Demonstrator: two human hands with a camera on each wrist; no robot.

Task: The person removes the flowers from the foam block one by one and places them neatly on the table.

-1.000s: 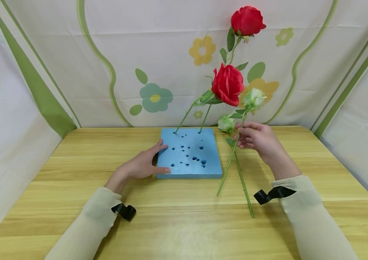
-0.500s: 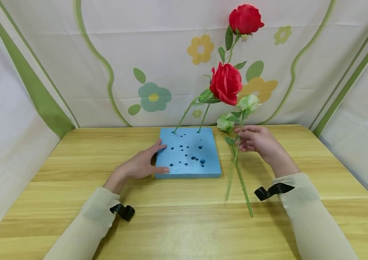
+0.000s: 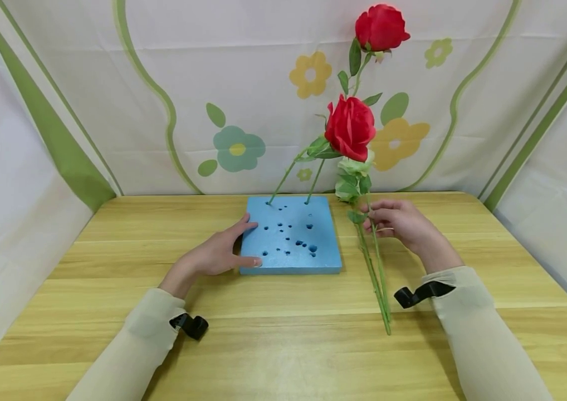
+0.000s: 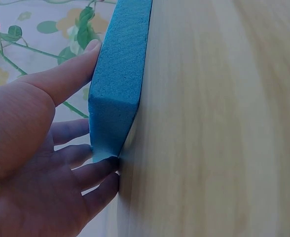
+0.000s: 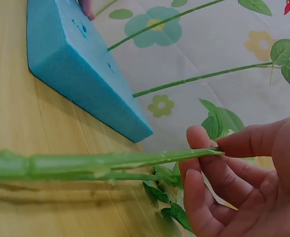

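Note:
A blue foam block [image 3: 291, 236] with several holes lies on the wooden table [image 3: 273, 345]. Two red roses [image 3: 350, 128] stand in its far edge, the taller bloom [image 3: 381, 27] high up. My left hand [image 3: 215, 253] rests against the block's left side, thumb on top, fingers straight along the edge; the left wrist view shows the hand [image 4: 31, 148] on the block [image 4: 118, 74]. My right hand [image 3: 389, 220] pinches a pale green rose's stem [image 5: 110, 160] between thumb and fingers [image 5: 204, 143]. Its bloom [image 3: 356, 166] sits just under the lower red rose. A second pale rose [image 3: 346, 190] lies beside it.
The two green stems [image 3: 375, 273] run side by side toward me, ending near the table's front right. A flower-print cloth [image 3: 238, 111] closes the back and both sides. Bare wood stretches left of the block and along the front.
The held pale rose's stem swung its lower end to the right, alongside the other stem, and its bloom moved left under the red rose. The left hand stayed put.

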